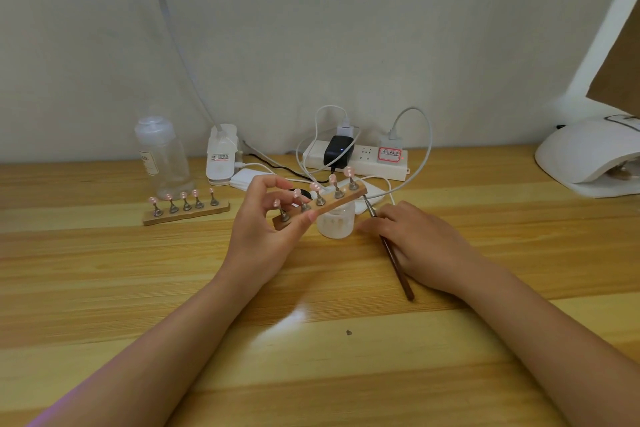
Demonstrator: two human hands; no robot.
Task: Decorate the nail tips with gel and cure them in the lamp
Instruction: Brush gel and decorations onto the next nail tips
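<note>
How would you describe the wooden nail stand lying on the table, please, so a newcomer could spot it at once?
Start at the clear plastic bottle standing at the back left of the wooden table. Just in front of it lies a wooden nail stand carrying five pink tips in a row. Unlike the matching stand raised in the left hand, this one rests flat and untouched.

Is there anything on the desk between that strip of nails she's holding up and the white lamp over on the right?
Nothing visible blocks it. The held strip is raised in the left hand; the desk between it and the lamp looks bare beyond the right hand and brush.
</note>
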